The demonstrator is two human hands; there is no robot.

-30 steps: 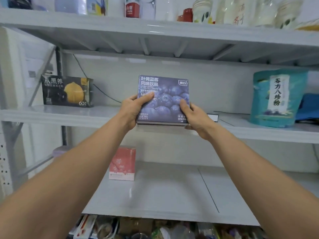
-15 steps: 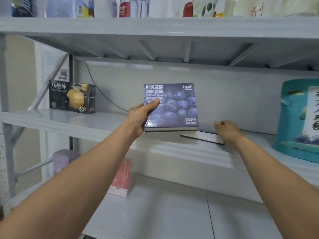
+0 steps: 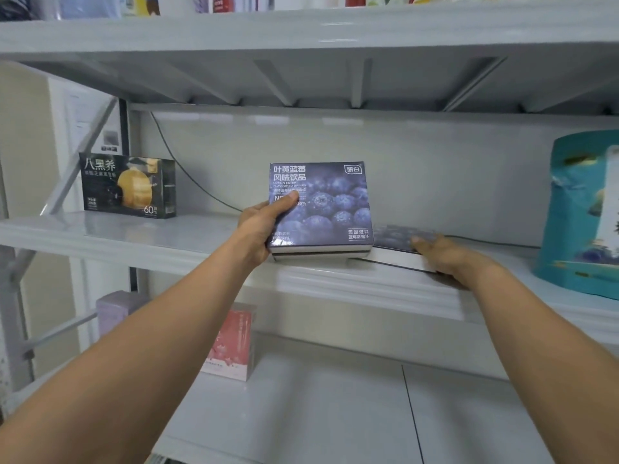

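1. The blueberry box (image 3: 335, 202) stood up tall in the middle of the frame; its bottom edge sat on the front lip of the middle shelf (image 3: 167, 239); its picture side faced the camera.
2. The left hand (image 3: 261, 229) was on the left side of that box; the thumb (image 3: 288, 199) lay across the front and pinched it; the other fingers were hidden behind the box, most likely wrapped around the back.
3. A flat box (image 3: 395, 241) of the same blue kind lay on the shelf just right of the standing one; the two were very close or touching at the corner; its long side ran left to right and sloped a little down toward the right of the frame.
4. The right hand (image 3: 449, 259) was the nearer hand to the flat box; it rested on the right end of it, with the fingers pointing left along the top.
5. Those fingers were blurry; they looked close together and laid flat, but I could not tell if the thumb hooked under the front edge.
6. My guess was that the next move turned on the flat box; it lay under the right hand's fingers and stretched off to their left, toward the standing box.
7. A teal bag (image 3: 582, 212) stood at the far right of the frame, well apart; a black box (image 3: 127, 185) stood at the left.
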